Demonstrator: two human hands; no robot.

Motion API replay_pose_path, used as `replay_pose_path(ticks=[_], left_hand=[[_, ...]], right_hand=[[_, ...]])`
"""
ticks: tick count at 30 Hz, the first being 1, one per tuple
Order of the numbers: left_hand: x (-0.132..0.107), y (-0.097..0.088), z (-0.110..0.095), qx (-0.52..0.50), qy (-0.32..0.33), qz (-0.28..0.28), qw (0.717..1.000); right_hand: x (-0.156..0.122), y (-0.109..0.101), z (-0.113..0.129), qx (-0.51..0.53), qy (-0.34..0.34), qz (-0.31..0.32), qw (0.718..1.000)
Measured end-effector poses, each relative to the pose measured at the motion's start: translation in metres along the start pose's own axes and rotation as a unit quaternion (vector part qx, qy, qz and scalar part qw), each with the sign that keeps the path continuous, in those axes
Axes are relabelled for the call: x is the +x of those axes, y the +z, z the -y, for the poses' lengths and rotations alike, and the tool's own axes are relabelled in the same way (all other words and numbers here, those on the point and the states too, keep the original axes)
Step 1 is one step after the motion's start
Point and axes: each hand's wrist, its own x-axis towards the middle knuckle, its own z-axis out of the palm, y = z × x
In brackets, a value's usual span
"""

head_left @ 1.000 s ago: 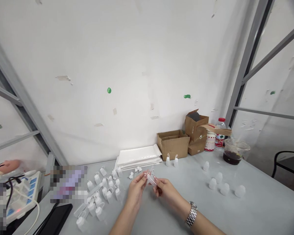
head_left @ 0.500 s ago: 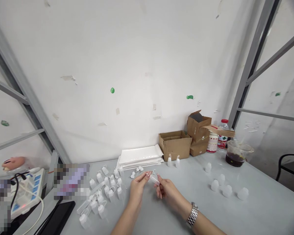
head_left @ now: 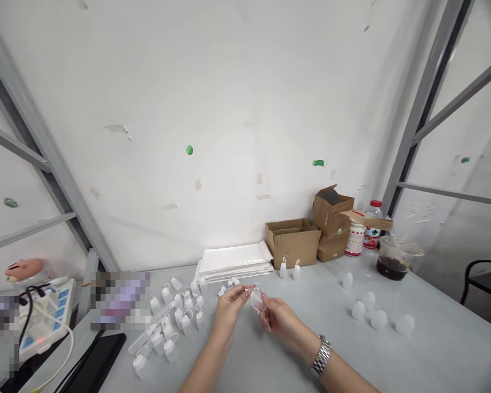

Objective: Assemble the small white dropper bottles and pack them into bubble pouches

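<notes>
Both my hands meet above the grey table (head_left: 393,360), near its middle. My right hand (head_left: 279,320), with a metal watch on the wrist, grips a small translucent plastic bottle (head_left: 257,301). My left hand (head_left: 228,308) pinches at the bottle's top end with its fingertips; whether a cap is under them I cannot make out. Just left of my hands stands a cluster of several small white bottles with loop caps (head_left: 175,322). Tiny white caps (head_left: 230,284) lie beyond my fingers.
A stack of white padded envelopes (head_left: 234,259) lies by the wall, with cardboard boxes (head_left: 294,242), a drink bottle (head_left: 371,226) and a plastic bowl of dark liquid (head_left: 397,256) to the right. Several capless bottles (head_left: 376,318) stand right. A power strip (head_left: 41,319) and a black phone (head_left: 96,363) lie left.
My hands have stayed together on the small bottle, with only slight turning of the fingers. The view has shifted a little to the left.
</notes>
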Motion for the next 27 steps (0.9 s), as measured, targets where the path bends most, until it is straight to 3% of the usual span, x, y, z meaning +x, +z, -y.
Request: replay_pose_path(ticks=[3, 9, 16, 19, 22, 25, 27], left_hand=[[-0.002, 0.001, -0.002, 0.004, 0.011, 0.021, 1.0], [-0.003, 0.003, 0.0, -0.003, 0.021, 0.015, 1.0], [-0.004, 0.003, -0.002, 0.021, 0.039, 0.042, 0.998], [-0.004, 0.005, 0.0, 0.016, -0.002, 0.063, 0.998], [-0.006, 0.008, 0.001, 0.021, -0.052, 0.11, 0.992], [-0.009, 0.012, 0.002, 0.033, -0.064, 0.144, 0.987], [-0.009, 0.014, 0.0, 0.041, -0.074, 0.129, 0.988]], right_hand=[[-0.001, 0.001, -0.001, 0.043, 0.043, 0.033, 0.998], [0.0, 0.004, 0.0, -0.007, -0.018, -0.043, 0.999], [-0.002, 0.002, 0.002, 0.062, -0.012, 0.031, 0.998], [0.001, -0.002, 0.003, 0.015, -0.084, -0.058, 0.995], [0.004, -0.007, 0.005, -0.069, -0.167, -0.145, 0.973], [0.006, -0.011, 0.006, -0.11, -0.208, -0.169, 0.957], [0.006, -0.011, 0.005, -0.124, -0.226, -0.169, 0.951]])
